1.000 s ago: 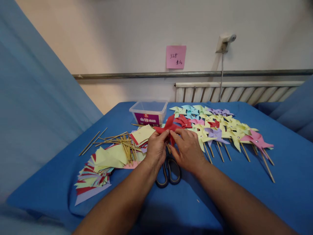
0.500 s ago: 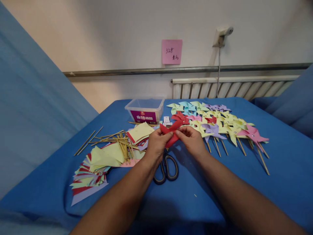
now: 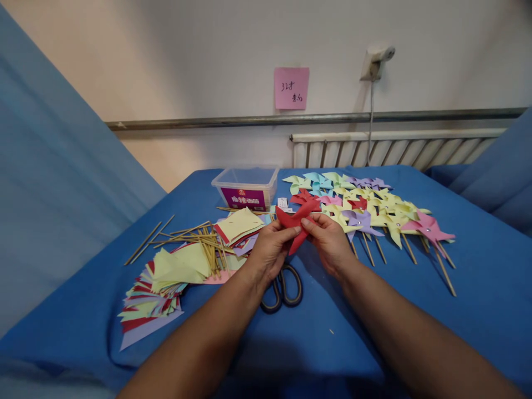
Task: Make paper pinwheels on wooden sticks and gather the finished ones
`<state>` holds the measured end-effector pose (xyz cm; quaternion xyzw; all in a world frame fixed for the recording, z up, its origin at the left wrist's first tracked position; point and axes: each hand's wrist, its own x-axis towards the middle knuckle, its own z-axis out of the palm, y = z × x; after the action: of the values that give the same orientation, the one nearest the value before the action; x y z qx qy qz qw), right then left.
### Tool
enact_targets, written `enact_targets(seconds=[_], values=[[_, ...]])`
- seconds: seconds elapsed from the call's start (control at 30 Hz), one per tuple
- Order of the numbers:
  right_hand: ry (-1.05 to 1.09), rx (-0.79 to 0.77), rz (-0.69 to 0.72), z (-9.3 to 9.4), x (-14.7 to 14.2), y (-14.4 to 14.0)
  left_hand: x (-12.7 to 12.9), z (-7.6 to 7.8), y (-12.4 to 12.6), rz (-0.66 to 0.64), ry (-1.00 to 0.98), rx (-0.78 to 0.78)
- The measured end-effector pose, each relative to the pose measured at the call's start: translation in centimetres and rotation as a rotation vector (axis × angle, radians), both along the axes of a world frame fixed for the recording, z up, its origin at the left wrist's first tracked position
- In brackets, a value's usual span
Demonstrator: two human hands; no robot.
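Red paper (image 3: pixel 296 223) pinched by left hand (image 3: pixel 268 250), right hand (image 3: pixel 330 241), long axis diagonal

Looks like a makeshift craft room – blue-draped table (image 3: pixel 415 332) against a plain wall, radiator (image 3: pixel 399 149) behind it, paper pinwheels (image 3: pixel 374 213) and wooden sticks (image 3: pixel 195 235) everywhere.

Scissors (image 3: pixel 282 285), plastic box (image 3: pixel 246 188), sticks (image 3: pixel 187 235)

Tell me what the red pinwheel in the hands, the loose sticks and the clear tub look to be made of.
Red pinwheel: thin matte paper, judging by its bent, creased blades.
Sticks: pale, slender, probably bamboo or wood, unfinished.
Tub: see-through plastic, slightly cloudy, with a purple printed label.
Left hand and right hand pinch the pinwheel.
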<state>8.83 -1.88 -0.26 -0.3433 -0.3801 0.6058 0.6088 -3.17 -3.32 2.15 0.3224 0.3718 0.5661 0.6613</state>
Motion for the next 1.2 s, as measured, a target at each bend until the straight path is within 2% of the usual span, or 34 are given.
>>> enact_targets(seconds=[0.07, 0.23, 0.4, 0.5, 0.6, 0.7, 0.77, 0.93, 1.2], values=[[0.009, -0.001, -0.012, -0.2, -0.1, 0.1, 0.0, -0.1, 0.0, 0.005, 0.006, 0.004], [0.011, -0.008, 0.001, -0.5, -0.5, 0.0, 0.2, -0.4, 0.1, 0.12, 0.091, 0.001], [-0.085, -0.004, -0.007, -1.0, -0.4, 0.3, -0.7, -0.1, 0.8, 0.211, 0.13, 0.013], [-0.352, 0.025, -0.011, -2.2, -0.6, 0.8, -1.8, 0.5, 1.6, 0.356, 0.087, 0.034], [-0.815, 0.137, -0.021, -3.0, -1.4, 0.9, -2.7, 0.9, 2.2, 0.467, 0.025, 0.054], [-1.254, 0.255, -0.018, -2.6, -2.6, 0.5, -3.1, 0.9, 2.4, 0.502, 0.005, 0.044], [-1.444, 0.298, -0.02, -2.0, -3.3, 0.1, -3.2, 0.8, 2.5, 0.502, 0.004, 0.038], [-1.613, 0.319, -0.015, -1.2, -4.0, -0.5, -3.3, 0.6, 2.6, 0.513, -0.009, 0.048], [-1.683, 0.372, -0.019, -1.0, -3.9, -0.9, -3.3, 0.5, 2.8, 0.515, -0.003, 0.05]])
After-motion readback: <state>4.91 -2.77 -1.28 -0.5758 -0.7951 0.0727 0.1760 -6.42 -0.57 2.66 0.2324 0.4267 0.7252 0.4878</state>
